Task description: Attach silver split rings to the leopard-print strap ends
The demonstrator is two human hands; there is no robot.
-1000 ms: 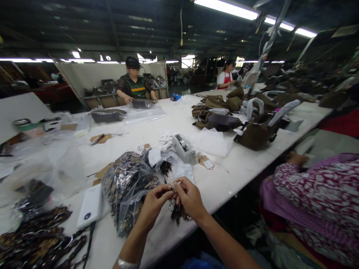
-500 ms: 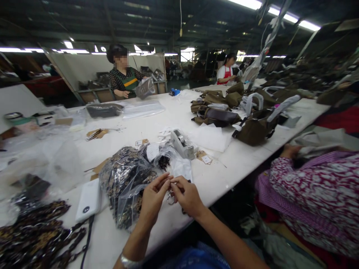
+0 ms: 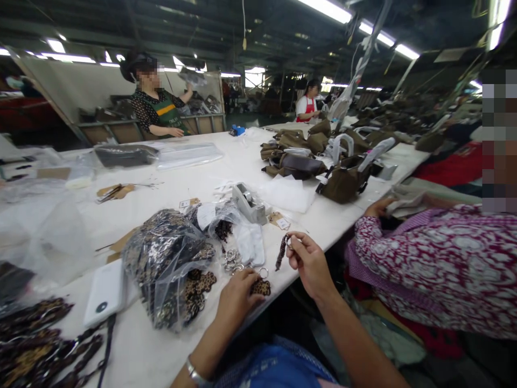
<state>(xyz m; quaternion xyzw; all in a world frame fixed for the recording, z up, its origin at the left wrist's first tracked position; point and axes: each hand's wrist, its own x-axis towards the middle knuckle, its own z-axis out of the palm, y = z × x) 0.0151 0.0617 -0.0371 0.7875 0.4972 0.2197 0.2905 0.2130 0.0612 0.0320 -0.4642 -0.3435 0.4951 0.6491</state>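
Note:
My right hand [image 3: 312,265] is raised just past the table's front edge, its thumb and fingers pinching a ring from which a short dark brown twisted strap [image 3: 281,253] hangs. Lower down on the table, my left hand [image 3: 239,297] is curled over with a leopard-print charm [image 3: 262,287] between its thumb and fingers; its fingertips are partly hidden. A metal ring [image 3: 263,272] shows beside that charm. Several loose silver rings [image 3: 231,260] lie just beyond my left hand. To its left sits a clear plastic bag [image 3: 161,253] full of leopard-print pieces, some spilling from its opening.
A grey tape dispenser [image 3: 248,203] stands behind the rings. A white power bank [image 3: 104,293] with a cable and dark chain-like straps [image 3: 36,345] lie left. Brown bags [image 3: 343,180] are piled at right. A co-worker in a patterned sleeve [image 3: 416,258] sits close on my right; others work across the table.
My hands, together around a ring before, have parted. The right moved right with the dark strap; the left went down to the leopard-print charm. The view turned right. A co-worker opposite lifted a wrapped item.

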